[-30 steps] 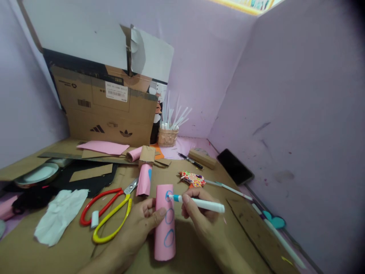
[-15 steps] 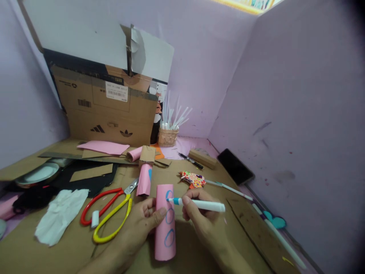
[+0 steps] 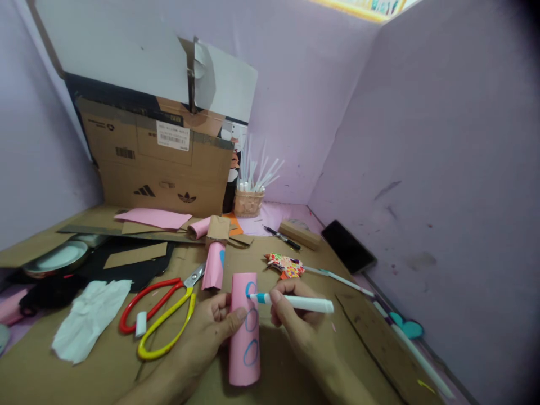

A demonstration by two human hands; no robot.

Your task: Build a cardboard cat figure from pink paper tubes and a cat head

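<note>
Gripping a white marker [image 3: 304, 302] in the right hand [image 3: 297, 312], closed to a pinch with the thumb and bent fingers around the barrel near its blue end. Pointing the blue tip leftward at a pink tube [image 3: 245, 363], on the topmost of three blue rings [image 3: 251, 320] drawn in a column down the paper. Holding that tube between the two hands, just left of the right one, with the left hand [image 3: 217, 320] half curled, thumb pressed on the front and fingers bent against the side.

Has scissors [image 3: 185, 292] with red and yellow handles just left of the left hand, with a small white cap [image 3: 140, 324] beside the red loop. Farther left, has a crumpled white tissue [image 3: 90, 320]. Ahead of the left hand, has a second pink piece [image 3: 213, 270] bearing a blue patch, touching a cardboard block [image 3: 218, 230]. Ahead of the right hand, shows a black pen [image 3: 282, 237]; farther ahead and to its right, a dark-screened phone [image 3: 348, 246]. Well beyond both hands, shows a basket [image 3: 248, 203] of white sticks [image 3: 258, 175].
</note>
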